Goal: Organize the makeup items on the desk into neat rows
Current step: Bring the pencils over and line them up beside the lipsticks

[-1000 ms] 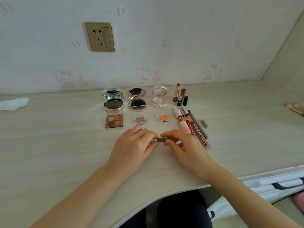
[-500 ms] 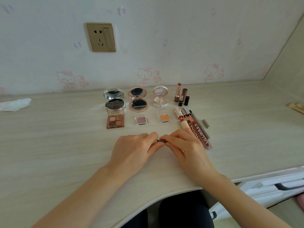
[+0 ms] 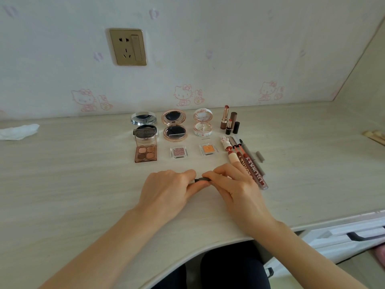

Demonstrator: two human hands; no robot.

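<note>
Makeup items stand in 2 rows at the back of the pale wood-grain surface [image 3: 68,174], while 1 small dark grey cylindrical stick [image 3: 202,180] is held between both hands at the front centre, just above the surface and well short of the rows. The left hand [image 3: 166,189] grips its left end with curled fingers; the right hand [image 3: 235,187] pinches its right end between thumb and fingertips. Over the last second the 2 hands have drawn closer together, so that less of the stick shows between them; this reads as a cap being pushed home, though the join itself is hidden.

Back row: silver round compact [image 3: 144,122], rose-gold round compact [image 3: 174,126], white and pink round compact [image 3: 202,124], and a cluster of upright lipsticks [image 3: 229,120]. Front row: brown 4-pan eyeshadow palette [image 3: 145,153], clear square pan of pink shadow [image 3: 179,152], clear square pan of orange shadow [image 3: 208,149]. Just to the right, lip-gloss tubes and pencils [image 3: 246,161] lie side by side, with a short grey cap [image 3: 260,157] beside them.

Judged from this layout, the sorting is nearly complete; the held stick remains to be placed, probably beside the pencils.

Elsewhere: a crumpled white tissue [image 3: 18,132] at far left and a gold wall socket [image 3: 128,46].
</note>
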